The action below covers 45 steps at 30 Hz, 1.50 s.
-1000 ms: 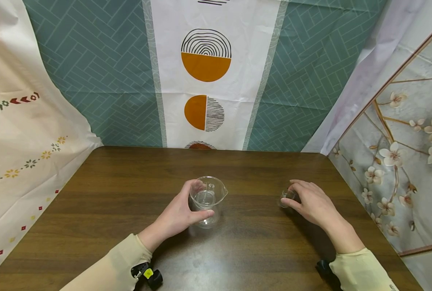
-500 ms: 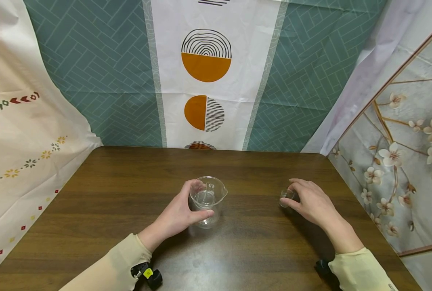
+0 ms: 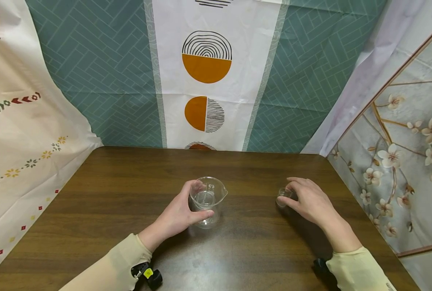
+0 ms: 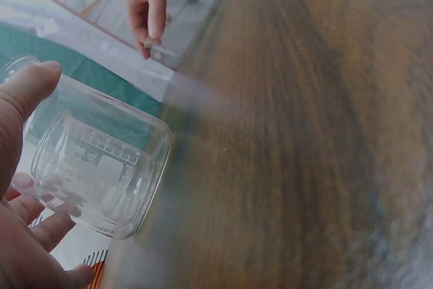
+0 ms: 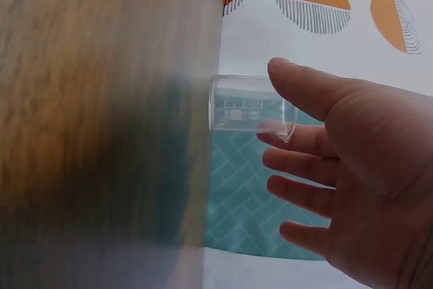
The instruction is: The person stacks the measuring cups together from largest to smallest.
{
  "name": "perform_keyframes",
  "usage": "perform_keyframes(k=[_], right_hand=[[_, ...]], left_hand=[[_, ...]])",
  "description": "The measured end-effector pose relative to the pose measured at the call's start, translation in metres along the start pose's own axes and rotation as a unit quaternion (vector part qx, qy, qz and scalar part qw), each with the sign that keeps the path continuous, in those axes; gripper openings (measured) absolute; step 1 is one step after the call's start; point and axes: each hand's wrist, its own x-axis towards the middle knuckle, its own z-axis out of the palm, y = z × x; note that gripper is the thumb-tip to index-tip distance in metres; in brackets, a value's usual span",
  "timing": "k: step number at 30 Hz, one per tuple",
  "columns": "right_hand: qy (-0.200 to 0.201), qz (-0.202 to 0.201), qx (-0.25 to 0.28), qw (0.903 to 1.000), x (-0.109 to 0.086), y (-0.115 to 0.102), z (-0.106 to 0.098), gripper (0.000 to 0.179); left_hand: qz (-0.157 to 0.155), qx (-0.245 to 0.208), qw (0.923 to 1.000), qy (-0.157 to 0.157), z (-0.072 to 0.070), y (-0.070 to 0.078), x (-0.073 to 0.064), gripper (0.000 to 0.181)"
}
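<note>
My left hand (image 3: 176,216) grips a large clear glass beaker (image 3: 221,198) upright at the middle of the table, thumb in front and fingers behind. Inside it sits a smaller beaker (image 4: 101,174), whose printed graduations show in the left wrist view. Toward the right side, my right hand (image 3: 312,202) pinches a separate tiny glass beaker (image 5: 237,106) near its rim between thumb and forefinger. The other right-hand fingers are spread apart from the glass. Whether the tiny beaker's base touches the table I cannot tell.
Both hands are over a brown wooden table (image 3: 128,169). A green-and-white patterned cloth (image 3: 103,81) hangs at its back edge. A cream cloth (image 3: 27,161) lines the left side, and a floral cloth (image 3: 394,178) lines the right.
My right hand has shifted slightly left and away from me with the tiny beaker. My left hand and the large beaker stay in place.
</note>
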Motion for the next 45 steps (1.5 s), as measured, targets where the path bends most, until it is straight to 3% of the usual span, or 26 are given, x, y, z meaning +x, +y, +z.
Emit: perform_keyframes(k=[24,45], right_hand=[[0.008,-0.026,0.013,0.9995,0.012,-0.023,-0.007,0.038],[0.044,-0.067,0.030,0.9963,0.022,-0.050,-0.012,0.031]], left_hand=[[-0.003,0.002,1.0000,-0.001,0.000,-0.001,0.000,0.086],[-0.002,0.003,1.0000,0.002,0.001,-0.001,0.000,0.087]])
